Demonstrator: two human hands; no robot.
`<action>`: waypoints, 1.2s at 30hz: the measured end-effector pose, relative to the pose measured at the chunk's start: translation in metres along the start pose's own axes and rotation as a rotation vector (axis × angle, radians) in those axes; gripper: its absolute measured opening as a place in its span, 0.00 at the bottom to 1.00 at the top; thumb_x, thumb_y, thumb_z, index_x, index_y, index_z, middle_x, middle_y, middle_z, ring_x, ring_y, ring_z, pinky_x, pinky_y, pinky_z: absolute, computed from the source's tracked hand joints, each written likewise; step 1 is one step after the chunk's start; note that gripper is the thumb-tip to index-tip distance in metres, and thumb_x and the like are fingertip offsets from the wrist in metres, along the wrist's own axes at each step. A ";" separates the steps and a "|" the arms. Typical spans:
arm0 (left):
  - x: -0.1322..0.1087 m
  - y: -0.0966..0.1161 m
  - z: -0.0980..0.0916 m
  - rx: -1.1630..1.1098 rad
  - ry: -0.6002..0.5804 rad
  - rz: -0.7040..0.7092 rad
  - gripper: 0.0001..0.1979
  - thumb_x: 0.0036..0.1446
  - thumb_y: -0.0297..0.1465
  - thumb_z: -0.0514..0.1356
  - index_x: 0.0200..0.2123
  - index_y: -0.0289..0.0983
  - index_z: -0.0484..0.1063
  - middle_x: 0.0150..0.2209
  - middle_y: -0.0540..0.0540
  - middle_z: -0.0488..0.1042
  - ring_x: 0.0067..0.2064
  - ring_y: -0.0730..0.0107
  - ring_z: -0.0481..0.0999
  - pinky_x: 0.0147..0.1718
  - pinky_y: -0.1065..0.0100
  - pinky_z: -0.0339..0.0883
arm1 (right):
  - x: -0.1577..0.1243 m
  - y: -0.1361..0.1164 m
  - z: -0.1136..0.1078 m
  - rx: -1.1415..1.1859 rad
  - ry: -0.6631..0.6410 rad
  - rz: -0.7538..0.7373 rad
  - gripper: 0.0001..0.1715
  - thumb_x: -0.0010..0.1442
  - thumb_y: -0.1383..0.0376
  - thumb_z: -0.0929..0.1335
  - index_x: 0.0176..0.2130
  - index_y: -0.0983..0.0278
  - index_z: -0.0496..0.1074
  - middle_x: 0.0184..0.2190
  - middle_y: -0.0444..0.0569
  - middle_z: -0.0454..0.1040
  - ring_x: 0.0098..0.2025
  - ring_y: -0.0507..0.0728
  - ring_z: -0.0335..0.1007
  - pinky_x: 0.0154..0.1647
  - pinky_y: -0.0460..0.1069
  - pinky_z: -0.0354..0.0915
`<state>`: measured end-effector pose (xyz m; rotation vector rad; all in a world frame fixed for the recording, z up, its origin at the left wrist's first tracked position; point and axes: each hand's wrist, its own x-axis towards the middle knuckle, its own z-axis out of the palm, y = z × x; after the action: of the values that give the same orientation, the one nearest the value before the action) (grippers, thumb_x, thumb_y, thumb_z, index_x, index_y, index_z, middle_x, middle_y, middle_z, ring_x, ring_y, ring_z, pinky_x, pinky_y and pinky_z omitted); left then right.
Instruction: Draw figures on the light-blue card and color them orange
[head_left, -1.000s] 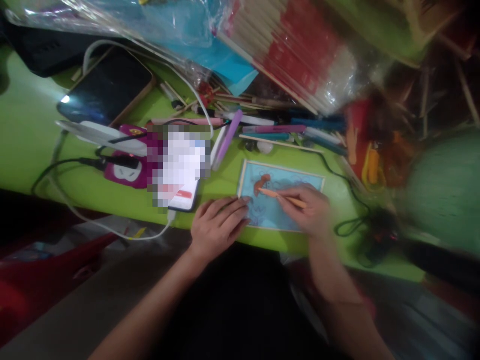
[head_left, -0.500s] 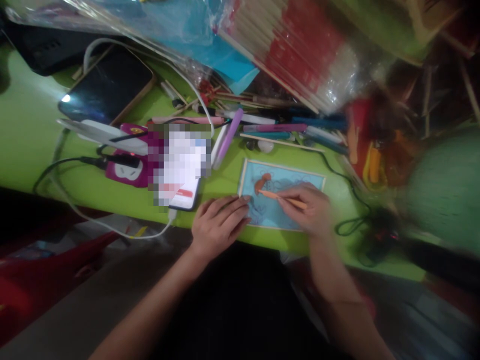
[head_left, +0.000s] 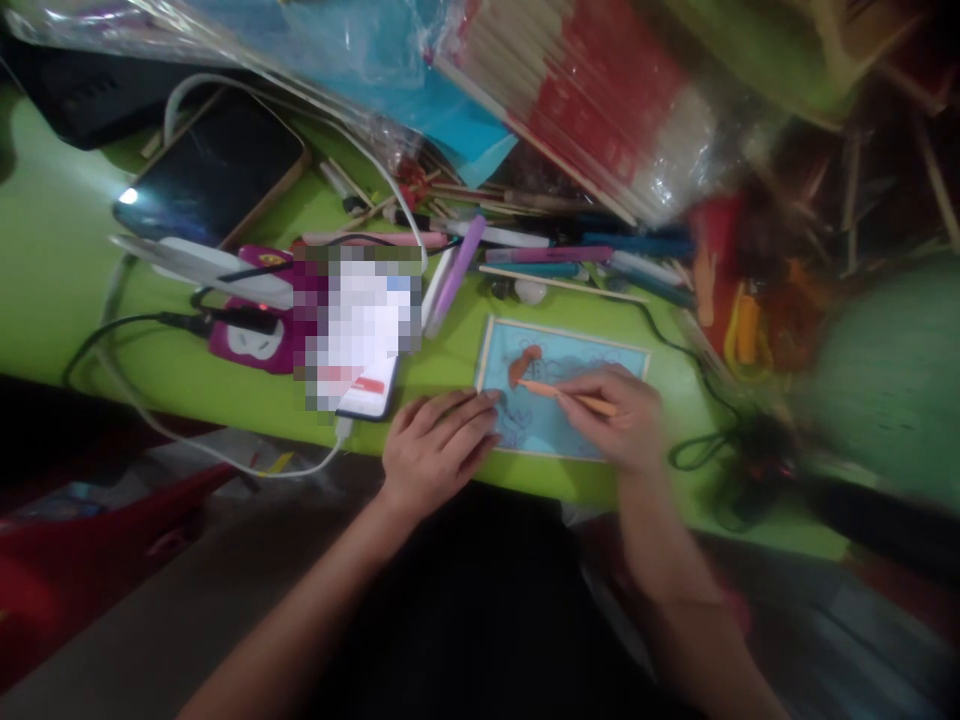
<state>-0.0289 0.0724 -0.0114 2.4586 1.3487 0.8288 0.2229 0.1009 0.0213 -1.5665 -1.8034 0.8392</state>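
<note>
A blue sheet (head_left: 555, 435) with a pale thin border lies near the table's front edge, bearing line drawings and an orange-brown coloured patch (head_left: 523, 366). My right hand (head_left: 619, 415) pinches an orange pen (head_left: 538, 388), its tip on the lower edge of that patch. Flat at the sheet's left edge rests my left hand (head_left: 442, 435), fingers stretched out and holding nothing, fingertips over the border.
Left of the sheet are a lit phone (head_left: 365, 395) on a white cable, a purple power strip (head_left: 255, 340) and a dark phone (head_left: 217, 170). Behind lie markers (head_left: 456, 275) and a plastic pack of sticks (head_left: 577, 100). A green round object (head_left: 892, 380) is at right.
</note>
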 end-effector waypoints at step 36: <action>-0.002 0.000 0.001 -0.004 -0.003 -0.001 0.09 0.66 0.33 0.67 0.49 0.42 0.77 0.53 0.54 0.84 0.51 0.62 0.84 0.48 0.58 0.67 | 0.001 -0.001 -0.001 0.032 -0.012 -0.035 0.03 0.62 0.66 0.74 0.37 0.56 0.82 0.28 0.41 0.82 0.29 0.54 0.74 0.35 0.53 0.68</action>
<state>-0.0291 0.0709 -0.0131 2.4548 1.3454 0.8265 0.2228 0.1018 0.0222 -1.5092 -1.8119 0.8587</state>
